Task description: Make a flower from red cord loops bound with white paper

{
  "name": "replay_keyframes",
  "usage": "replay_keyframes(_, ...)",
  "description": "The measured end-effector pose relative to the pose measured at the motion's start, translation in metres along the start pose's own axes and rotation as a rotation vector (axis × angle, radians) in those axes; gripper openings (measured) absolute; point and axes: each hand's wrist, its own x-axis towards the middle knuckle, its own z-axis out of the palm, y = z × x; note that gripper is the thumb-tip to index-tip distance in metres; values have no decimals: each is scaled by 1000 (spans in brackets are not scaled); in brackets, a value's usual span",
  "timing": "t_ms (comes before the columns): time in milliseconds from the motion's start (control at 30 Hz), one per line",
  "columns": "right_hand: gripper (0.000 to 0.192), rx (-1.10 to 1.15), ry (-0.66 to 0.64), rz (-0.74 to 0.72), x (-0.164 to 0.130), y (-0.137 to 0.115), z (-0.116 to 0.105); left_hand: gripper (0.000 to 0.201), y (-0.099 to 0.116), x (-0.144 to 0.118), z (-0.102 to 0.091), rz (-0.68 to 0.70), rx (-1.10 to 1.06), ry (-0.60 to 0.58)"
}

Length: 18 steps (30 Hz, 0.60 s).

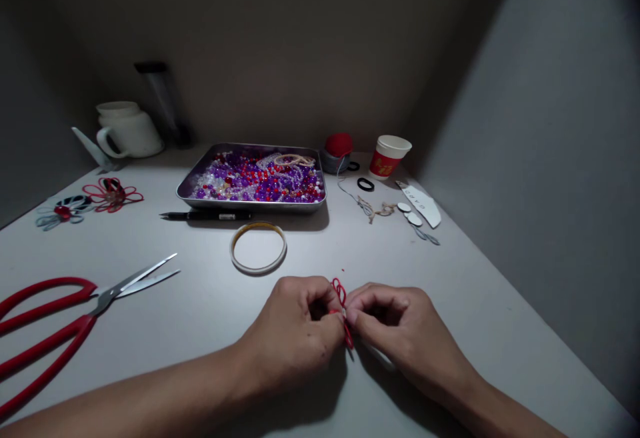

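Both hands pinch a red cord (341, 305) at 6 o'clock on the table (200, 305): left hand (295, 325) and right hand (400, 328) meet fingertip to fingertip. Judging by 1 small loop, knotting looks barely begun. Tray (186, 191) at 12 holds beads (260, 181); cup (389, 156) contents hidden.

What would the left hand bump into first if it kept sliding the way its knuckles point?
The left hand points right, so it would meet the right hand almost at once; both pinch the red cord between them. Depth is hard to judge.
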Motion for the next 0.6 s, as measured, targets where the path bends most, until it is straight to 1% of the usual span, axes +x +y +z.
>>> replay_keyframes(133, 13, -13, 12, 3, 0, 1, 0, 7, 1, -1, 0, 6, -2, -4)
replay_keyframes(433, 14, 33, -15, 38, 1, 1, 1, 7, 0, 0, 0, 4, 2, 5)
replay_keyframes(600, 13, 23, -17, 15, 1, 0, 1, 7, 1, -1, 0, 4, 6, 4)
